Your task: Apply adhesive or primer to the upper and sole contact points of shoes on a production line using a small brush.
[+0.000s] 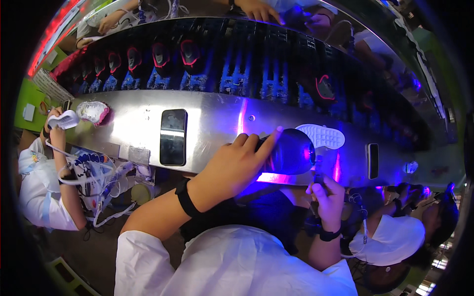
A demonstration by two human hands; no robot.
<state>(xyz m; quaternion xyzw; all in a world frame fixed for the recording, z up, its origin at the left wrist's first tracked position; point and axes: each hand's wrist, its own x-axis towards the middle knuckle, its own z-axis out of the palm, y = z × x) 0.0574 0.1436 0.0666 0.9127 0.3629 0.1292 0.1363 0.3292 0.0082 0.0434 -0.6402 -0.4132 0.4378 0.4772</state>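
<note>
Dark shoe upper [291, 150] gripped by left hand [237, 165], held over shiny metal table [217, 118] beside white ridged sole [322, 135]. Thin dark tool [316, 170] clasped in right hand [328, 197]. Flat black glossy phone [173, 136] laid on table. Black conveyor [237, 64] loaded with pink-trimmed shoes [160, 54] behind.

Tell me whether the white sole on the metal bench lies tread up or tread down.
Tread up. The white sole lies flat on the metal bench with its patterned tread facing the camera, just beyond the dark shoe held by the left hand.
</note>
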